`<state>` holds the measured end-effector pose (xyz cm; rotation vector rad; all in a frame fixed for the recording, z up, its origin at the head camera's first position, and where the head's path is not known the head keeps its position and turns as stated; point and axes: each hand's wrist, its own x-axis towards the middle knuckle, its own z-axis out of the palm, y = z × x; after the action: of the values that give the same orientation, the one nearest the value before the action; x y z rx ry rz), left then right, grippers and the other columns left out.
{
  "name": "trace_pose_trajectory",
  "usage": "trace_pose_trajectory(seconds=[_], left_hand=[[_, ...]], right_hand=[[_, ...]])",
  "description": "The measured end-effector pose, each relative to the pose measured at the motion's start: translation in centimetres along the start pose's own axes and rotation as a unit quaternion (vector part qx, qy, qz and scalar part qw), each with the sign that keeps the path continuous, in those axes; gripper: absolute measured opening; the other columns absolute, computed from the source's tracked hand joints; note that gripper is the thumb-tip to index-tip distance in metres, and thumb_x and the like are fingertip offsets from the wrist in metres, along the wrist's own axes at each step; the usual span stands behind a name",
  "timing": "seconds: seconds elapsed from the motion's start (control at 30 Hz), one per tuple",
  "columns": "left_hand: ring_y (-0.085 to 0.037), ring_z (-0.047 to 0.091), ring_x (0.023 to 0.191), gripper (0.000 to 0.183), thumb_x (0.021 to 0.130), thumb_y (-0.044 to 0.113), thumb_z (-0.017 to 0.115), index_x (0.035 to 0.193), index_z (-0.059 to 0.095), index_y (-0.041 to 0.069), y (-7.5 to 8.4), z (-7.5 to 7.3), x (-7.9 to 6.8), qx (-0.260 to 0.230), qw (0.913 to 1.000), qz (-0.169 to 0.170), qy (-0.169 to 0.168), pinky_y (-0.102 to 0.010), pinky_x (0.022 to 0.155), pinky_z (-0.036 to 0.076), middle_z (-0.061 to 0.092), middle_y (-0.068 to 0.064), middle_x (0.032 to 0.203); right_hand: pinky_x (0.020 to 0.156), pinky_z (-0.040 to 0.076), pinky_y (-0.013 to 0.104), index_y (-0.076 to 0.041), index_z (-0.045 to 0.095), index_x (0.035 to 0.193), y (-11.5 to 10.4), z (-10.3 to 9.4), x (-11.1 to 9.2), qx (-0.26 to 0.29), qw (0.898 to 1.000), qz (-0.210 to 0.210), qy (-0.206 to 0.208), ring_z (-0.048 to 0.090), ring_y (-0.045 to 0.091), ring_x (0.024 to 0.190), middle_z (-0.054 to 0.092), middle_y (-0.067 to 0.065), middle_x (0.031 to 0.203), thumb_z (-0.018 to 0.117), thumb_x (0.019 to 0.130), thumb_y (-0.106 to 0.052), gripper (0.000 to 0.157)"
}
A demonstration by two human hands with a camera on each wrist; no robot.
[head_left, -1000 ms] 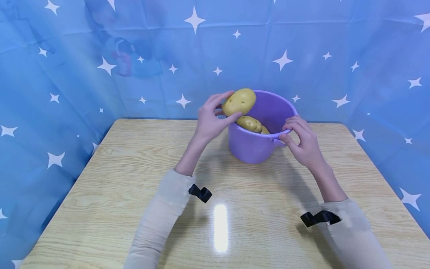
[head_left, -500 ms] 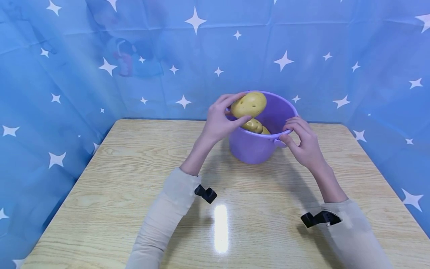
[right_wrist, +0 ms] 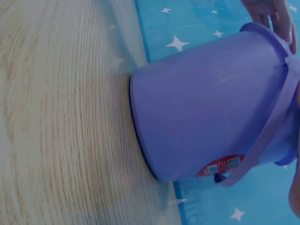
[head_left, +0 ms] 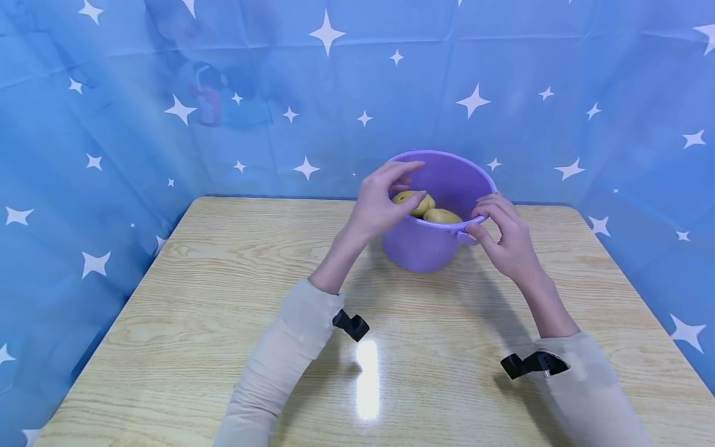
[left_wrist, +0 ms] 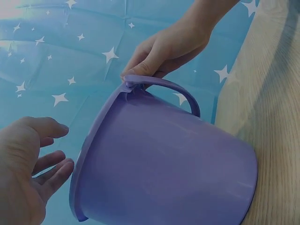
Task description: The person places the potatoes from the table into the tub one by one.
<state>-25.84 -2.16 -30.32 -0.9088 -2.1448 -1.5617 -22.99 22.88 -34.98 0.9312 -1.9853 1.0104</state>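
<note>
A purple bucket stands upright on the table, with yellow potatoes inside. One potato lies by the near inner wall, and another potato is partly covered by the left hand. My left hand is over the bucket's left rim, thumb and fingers spread apart and holding nothing. In the left wrist view the same left hand is beside the rim. My right hand pinches the rim on the right, near where the handle joins. Only part of the right hand shows in the right wrist view.
The wood-grain table extends around the bucket. Behind and beside it hangs a blue cloth with white stars. A red label is on the bucket's side. Black wrist devices sit on both pale sleeves.
My left hand moved right over the bucket with a potato and let it go; the potato now lies inside. The right hand stays on the rim.
</note>
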Motion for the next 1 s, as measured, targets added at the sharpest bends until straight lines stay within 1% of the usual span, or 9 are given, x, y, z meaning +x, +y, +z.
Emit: trace_pose_trajectory(seconds=[0.1, 0.27, 0.4, 0.47, 0.6, 0.73, 0.8, 0.9, 1.0], left_hand=[[-0.018, 0.062, 0.108, 0.043, 0.09, 0.005, 0.074, 0.132, 0.064, 0.001, 0.0, 0.0, -0.2, 0.005, 1.0, 0.002, -0.006, -0.022, 0.093, 0.053, 0.063, -0.013, 0.128], [-0.017, 0.064, 0.108, 0.041, 0.091, 0.006, 0.074, 0.13, 0.065, 0.001, 0.0, -0.1, -0.4, 0.01, 0.9999, 0.011, -0.004, -0.019, 0.092, 0.052, 0.064, -0.011, 0.127], [-0.017, 0.064, 0.107, 0.04, 0.091, 0.006, 0.073, 0.13, 0.065, 0.001, 0.1, -0.3, -0.6, 0.016, 0.9997, 0.016, -0.001, -0.022, 0.092, 0.053, 0.064, -0.012, 0.127], [-0.017, 0.064, 0.107, 0.04, 0.091, 0.006, 0.073, 0.129, 0.065, 0.0, 0.1, -0.3, -0.7, 0.019, 0.9996, 0.019, 0.001, -0.024, 0.092, 0.054, 0.065, -0.012, 0.126], [-0.018, 0.064, 0.107, 0.038, 0.091, 0.005, 0.072, 0.128, 0.066, -0.001, 0.1, -0.4, -0.8, 0.023, 0.9995, 0.024, 0.004, -0.025, 0.092, 0.054, 0.065, -0.014, 0.123], [-0.02, 0.064, 0.106, 0.036, 0.092, 0.004, 0.071, 0.127, 0.066, -0.003, -0.1, -0.6, -1.0, 0.028, 0.9994, 0.021, 0.003, -0.024, 0.092, 0.054, 0.066, -0.016, 0.122], [-0.022, 0.065, 0.106, 0.036, 0.092, 0.004, 0.07, 0.127, 0.066, -0.003, -0.3, -0.8, -1.2, 0.034, 0.9993, 0.018, 0.002, -0.024, 0.091, 0.054, 0.066, -0.016, 0.122], [-0.027, 0.064, 0.106, 0.035, 0.093, 0.005, 0.07, 0.126, 0.066, -0.002, -0.7, -1.0, -1.6, 0.044, 0.9989, 0.015, 0.001, -0.028, 0.091, 0.054, 0.066, -0.015, 0.122], [-0.028, 0.063, 0.105, 0.034, 0.093, 0.006, 0.069, 0.126, 0.066, -0.002, -0.9, -1.3, -1.9, 0.049, 0.9987, 0.014, 0.001, -0.034, 0.091, 0.055, 0.065, -0.016, 0.123]], right_hand=[[0.117, 0.026, 0.06, 0.011, 0.062, 0.088, -0.3, 0.0, 0.1, 0.004, 1.0, 0.003, 0.0, 0.051, 0.047, 0.103, 0.06, 0.029, 0.094, 0.061, 0.1, -0.043, 0.055], [0.117, 0.027, 0.059, 0.012, 0.061, 0.088, -0.7, 0.0, 0.2, 0.01, 1.0, 0.006, -0.002, 0.051, 0.047, 0.102, 0.059, 0.03, 0.094, 0.062, 0.1, -0.04, 0.053], [0.116, 0.027, 0.06, 0.011, 0.062, 0.089, 0.3, -0.2, -0.2, 0.011, 1.0, 0.005, -0.013, 0.051, 0.047, 0.102, 0.06, 0.028, 0.096, 0.063, 0.1, -0.039, 0.051], [0.117, 0.029, 0.056, 0.009, 0.064, 0.09, 1.2, -0.4, -0.5, 0.011, 1.0, 0.01, -0.024, 0.052, 0.044, 0.105, 0.061, 0.026, 0.099, 0.065, 0.099, -0.036, 0.046], [0.117, 0.031, 0.045, 0.003, 0.068, 0.095, 2.5, -1.0, -0.9, 0.005, 0.998, 0.027, -0.053, 0.053, 0.038, 0.113, 0.064, 0.022, 0.105, 0.07, 0.097, -0.032, 0.035], [0.117, 0.032, 0.04, 0.0, 0.071, 0.099, 2.7, -1.6, -0.8, -0.003, 0.997, 0.034, -0.076, 0.053, 0.036, 0.12, 0.066, 0.017, 0.109, 0.073, 0.095, -0.026, 0.026], [0.116, 0.032, 0.04, -0.001, 0.072, 0.102, 2.7, -1.7, -0.8, -0.007, 0.996, 0.034, -0.085, 0.053, 0.036, 0.122, 0.067, 0.015, 0.111, 0.073, 0.094, -0.022, 0.022], [0.116, 0.033, 0.038, -0.003, 0.072, 0.109, 2.5, -2.0, -0.7, -0.022, 0.994, 0.034, -0.097, 0.053, 0.035, 0.125, 0.068, 0.012, 0.116, 0.072, 0.094, -0.022, 0.023], [0.116, 0.033, 0.039, -0.002, 0.071, 0.116, 2.3, -2.2, -0.6, -0.035, 0.993, 0.032, -0.105, 0.051, 0.035, 0.127, 0.066, 0.014, 0.123, 0.069, 0.097, -0.023, 0.028]])
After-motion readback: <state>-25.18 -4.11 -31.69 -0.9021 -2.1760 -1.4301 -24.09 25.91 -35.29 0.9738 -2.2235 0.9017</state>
